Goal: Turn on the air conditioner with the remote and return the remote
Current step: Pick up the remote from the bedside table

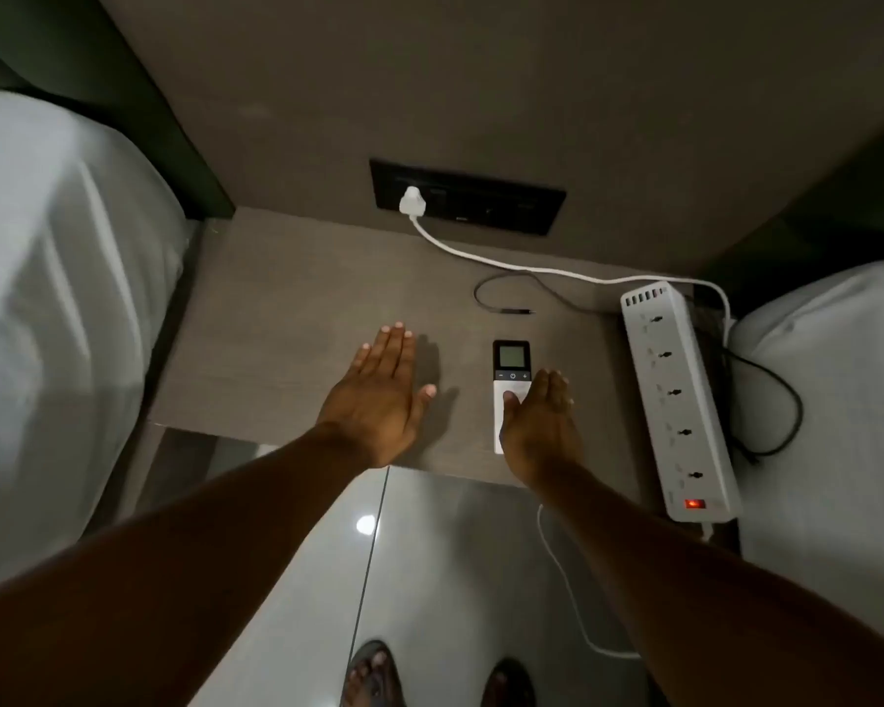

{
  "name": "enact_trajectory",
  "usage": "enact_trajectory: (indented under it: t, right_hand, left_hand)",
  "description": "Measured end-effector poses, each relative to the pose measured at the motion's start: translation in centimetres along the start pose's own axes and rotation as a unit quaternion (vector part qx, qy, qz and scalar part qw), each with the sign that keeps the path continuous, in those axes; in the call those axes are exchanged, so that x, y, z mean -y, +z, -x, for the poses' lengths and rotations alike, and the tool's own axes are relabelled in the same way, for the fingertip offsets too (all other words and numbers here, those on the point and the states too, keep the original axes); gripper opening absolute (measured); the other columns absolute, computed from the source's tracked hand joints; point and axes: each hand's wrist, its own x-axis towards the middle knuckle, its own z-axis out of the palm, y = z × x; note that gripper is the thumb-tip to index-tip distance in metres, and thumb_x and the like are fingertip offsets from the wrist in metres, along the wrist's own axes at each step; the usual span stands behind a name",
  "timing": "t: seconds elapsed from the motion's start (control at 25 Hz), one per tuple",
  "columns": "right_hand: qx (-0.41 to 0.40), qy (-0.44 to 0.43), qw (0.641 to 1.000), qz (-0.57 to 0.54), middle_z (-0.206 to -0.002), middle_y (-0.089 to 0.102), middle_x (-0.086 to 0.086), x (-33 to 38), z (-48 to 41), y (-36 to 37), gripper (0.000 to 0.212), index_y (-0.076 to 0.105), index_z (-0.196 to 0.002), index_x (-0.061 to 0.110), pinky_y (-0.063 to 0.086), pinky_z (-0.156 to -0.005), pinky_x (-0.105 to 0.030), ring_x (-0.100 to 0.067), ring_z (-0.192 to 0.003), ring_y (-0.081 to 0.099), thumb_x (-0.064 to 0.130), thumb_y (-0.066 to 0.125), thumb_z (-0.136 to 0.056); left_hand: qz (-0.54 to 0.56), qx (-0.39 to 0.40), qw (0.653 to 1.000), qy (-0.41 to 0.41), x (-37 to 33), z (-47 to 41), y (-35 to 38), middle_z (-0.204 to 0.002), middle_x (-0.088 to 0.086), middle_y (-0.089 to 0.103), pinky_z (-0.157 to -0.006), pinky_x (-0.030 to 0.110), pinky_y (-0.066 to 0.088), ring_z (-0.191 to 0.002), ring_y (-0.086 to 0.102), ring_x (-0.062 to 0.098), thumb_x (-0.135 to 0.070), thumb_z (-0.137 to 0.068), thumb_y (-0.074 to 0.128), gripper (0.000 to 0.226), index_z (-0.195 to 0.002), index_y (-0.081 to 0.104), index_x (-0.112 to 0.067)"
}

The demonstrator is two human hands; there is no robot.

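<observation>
Lengthwise, remote [510, 380] screen-end toward wall

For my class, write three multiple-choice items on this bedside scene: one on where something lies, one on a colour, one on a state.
1. Where does the remote lie?
A. on the bed
B. on the table, between the left hand and the power strip
C. on the floor

2. What colour is the strip's lit switch?
A. red
B. green
C. blue

3. How is the left hand?
A. closed in a fist
B. gripping a cable
C. open and flat, holding nothing

Answers: 1 B, the remote rests on the tabletop, partly under the right hand; 2 A, the switch glows red; 3 C, its fingers are spread straight.
</observation>
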Motion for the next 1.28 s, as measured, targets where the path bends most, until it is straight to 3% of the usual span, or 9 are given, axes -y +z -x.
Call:
enact_trajectory:
  t: [0.12, 0.32, 0.6, 0.72, 0.84, 1.0, 1.08, 1.2, 1.28]
  right_hand:
    - [0.008, 0.030, 0.999, -0.026, -0.166, 0.010, -0.021, 0.3, -1.3, 1.3, 0.068, 0.009, -0.156, -0.003, 0.009, -0.122, -0.039, -0.033, -0.152, 0.010, 0.036, 0.031, -0.106]
    - [-0.023, 0.054, 0.998, 0.001, -0.157, 0.027, -0.025, 1.1, -2.1, 2.4, 0.081, 0.013, -0.154, -0.005, 0.033, -0.113, -0.045, -0.037, -0.140, 0.032, 0.047, 0.043, -0.100]
    - [-0.077, 0.024, 0.994, 0.077, -0.143, 0.041, -0.027, 0.7, -3.8, 3.6, 0.075, 0.027, -0.148, -0.009, 0.041, -0.103, -0.041, -0.037, -0.125, 0.046, 0.045, 0.046, -0.099]
    - [-0.049, 0.052, 0.994, -0.080, -0.135, 0.052, -0.021, 0.6, -4.2, 3.2, 0.063, 0.038, -0.139, 0.000, 0.049, -0.092, -0.036, -0.033, -0.118, 0.056, 0.035, 0.063, -0.093]
    - [-0.005, 0.103, 0.965, -0.241, -0.129, 0.061, -0.018, 0.9, -3.7, 1.3, 0.052, 0.044, -0.129, 0.003, 0.048, -0.079, -0.030, -0.034, -0.113, 0.063, 0.019, 0.072, -0.089]
    - [0.046, 0.115, 0.940, -0.317, -0.122, 0.065, -0.020, 3.3, -1.8, -4.7, 0.043, 0.054, -0.125, 0.003, 0.052, -0.086, -0.038, -0.036, -0.106, 0.065, 0.035, 0.061, -0.096]
    - [0.050, 0.076, 0.927, -0.363, -0.114, 0.068, -0.019, 6.2, -0.8, -11.0, 0.036, 0.058, -0.122, 0.008, 0.056, -0.085, -0.043, -0.034, -0.096, 0.068, 0.035, 0.056, -0.099]
    - [0.057, 0.031, 0.910, -0.410, -0.098, 0.072, -0.016, 12.8, 1.3, -23.2, 0.026, 0.058, -0.112, 0.013, 0.055, -0.066, -0.034, -0.028, -0.076, 0.069, 0.036, 0.055, -0.099]
    - [0.062, -0.011, 0.900, -0.432, -0.098, 0.073, -0.020, 17.9, 3.3, -30.9, 0.025, 0.056, -0.113, 0.012, 0.061, -0.076, -0.047, -0.037, -0.080, 0.072, 0.033, 0.055, -0.098]
  left_hand:
    - [-0.009, 0.009, 1.000, -0.003, 0.4, -1.3, 1.4, -0.160, 0.013, -0.009, -0.117, 0.037, -0.004, -0.145, -0.011, 0.023, -0.053, -0.096, 0.007, 0.073, -0.149, -0.009, -0.006]
    - [-0.027, 0.028, 0.999, 0.011, 0.2, -2.6, 3.8, -0.160, 0.013, -0.010, -0.115, 0.034, -0.008, -0.145, -0.012, 0.024, -0.054, -0.096, 0.006, 0.073, -0.149, -0.011, -0.007]
    - [-0.030, 0.038, 0.999, 0.005, -0.8, -4.2, 7.8, -0.160, 0.014, -0.009, -0.116, 0.036, -0.006, -0.145, -0.011, 0.025, -0.053, -0.097, 0.009, 0.073, -0.150, -0.009, -0.005]
    - [-0.028, 0.048, 0.998, 0.007, -1.2, -3.8, 7.9, -0.160, 0.015, -0.009, -0.117, 0.038, -0.004, -0.145, -0.010, 0.026, -0.052, -0.097, 0.009, 0.073, -0.149, -0.008, -0.004]
    - [-0.024, 0.051, 0.998, 0.010, -2.0, -2.8, 6.2, -0.160, 0.014, -0.011, -0.116, 0.037, -0.006, -0.145, -0.012, 0.026, -0.051, -0.098, 0.010, 0.072, -0.150, -0.010, -0.005]
    - [-0.035, 0.023, 0.999, 0.006, -2.4, -2.4, -0.8, -0.159, 0.012, -0.013, -0.117, 0.038, -0.004, -0.145, -0.014, 0.024, -0.051, -0.098, 0.007, 0.070, -0.149, -0.012, -0.008]
    - [-0.040, -0.029, 0.999, 0.008, -2.5, -2.5, -8.3, -0.159, 0.012, -0.013, -0.117, 0.039, -0.002, -0.145, -0.014, 0.024, -0.051, -0.097, 0.007, 0.070, -0.149, -0.012, -0.008]
    - [-0.048, -0.133, 0.990, 0.019, -2.5, -1.4, -22.4, -0.160, 0.012, -0.010, -0.117, 0.038, -0.004, -0.145, -0.014, 0.023, -0.051, -0.097, 0.007, 0.070, -0.150, -0.009, -0.007]
    - [-0.046, -0.178, 0.983, 0.014, -2.4, 0.3, -31.4, -0.159, 0.011, -0.012, -0.116, 0.037, -0.006, -0.144, -0.016, 0.022, -0.053, -0.097, 0.006, 0.071, -0.149, -0.011, -0.008]
